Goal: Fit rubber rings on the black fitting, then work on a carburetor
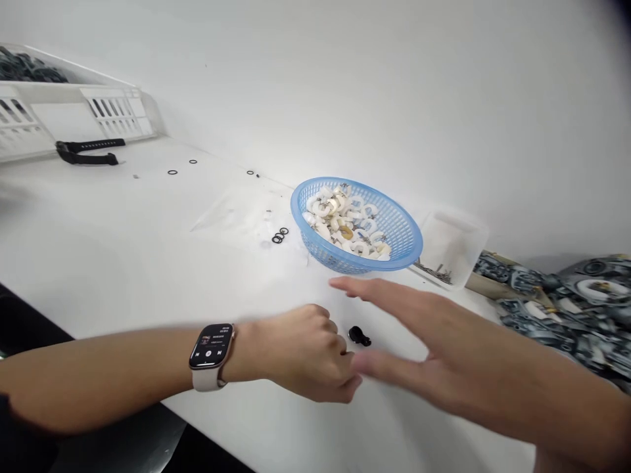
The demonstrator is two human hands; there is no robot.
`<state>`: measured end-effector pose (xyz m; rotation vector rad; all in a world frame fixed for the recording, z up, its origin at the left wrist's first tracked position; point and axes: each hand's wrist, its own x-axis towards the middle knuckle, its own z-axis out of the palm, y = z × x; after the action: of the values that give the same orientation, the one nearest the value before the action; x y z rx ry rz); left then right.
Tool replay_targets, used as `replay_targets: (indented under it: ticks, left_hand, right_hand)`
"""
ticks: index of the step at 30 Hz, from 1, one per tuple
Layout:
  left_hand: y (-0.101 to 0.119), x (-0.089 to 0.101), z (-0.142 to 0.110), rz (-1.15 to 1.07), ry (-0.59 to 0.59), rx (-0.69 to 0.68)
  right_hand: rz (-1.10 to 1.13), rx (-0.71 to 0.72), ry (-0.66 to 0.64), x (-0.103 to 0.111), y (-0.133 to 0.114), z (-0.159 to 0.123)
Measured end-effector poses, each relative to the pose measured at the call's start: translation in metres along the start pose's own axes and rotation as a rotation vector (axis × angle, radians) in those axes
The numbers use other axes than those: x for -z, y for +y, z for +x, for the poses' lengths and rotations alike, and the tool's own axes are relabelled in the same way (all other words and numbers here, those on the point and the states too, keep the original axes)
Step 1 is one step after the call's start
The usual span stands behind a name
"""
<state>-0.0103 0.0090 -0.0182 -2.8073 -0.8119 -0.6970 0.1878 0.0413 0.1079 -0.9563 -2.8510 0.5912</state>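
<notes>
My left hand (pixel 308 351) is closed in a loose fist above the white table (pixel 148 269), back of the hand up. Whatever its curled fingers may hold is hidden from me. My right hand (pixel 434 348) is open, thumb and fingers spread apart, the thumb tip close by the left knuckles. A small shiny black part (pixel 359 336) lies on the table between the two hands. Just beyond the right fingertips stands a blue mesh basket (pixel 315 244) with many white plastic rings (pixel 345 220) bearing small metal bits.
Several black O-rings (pixel 280 235) lie left of the basket near a clear plastic bag (pixel 231 210). A black watch (pixel 89 152) lies by a white crate (pixel 73 112). Behind the basket is a clear tub (pixel 456 246) with metal pins. Grey mechanical parts (pixel 557 309) are piled at right.
</notes>
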Motion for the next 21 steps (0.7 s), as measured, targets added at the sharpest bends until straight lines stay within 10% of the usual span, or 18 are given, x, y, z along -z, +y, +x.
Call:
replay_targets:
  ticks: [4, 13, 21]
  left_hand:
    - [-0.006, 0.006, 0.007, -0.031, 0.042, 0.069]
    - [-0.009, 0.0, 0.006, -0.05, 0.09, 0.149]
    - [-0.01, -0.001, 0.006, -0.103, 0.065, 0.098]
  right_hand:
    - [-0.029, -0.136, 0.0, 0.002, 0.019, -0.016]
    - [-0.04, -0.093, 0.116, -0.076, 0.029, -0.024]
    - [0.447, -0.108, 0.356, -0.083, 0.028, -0.046]
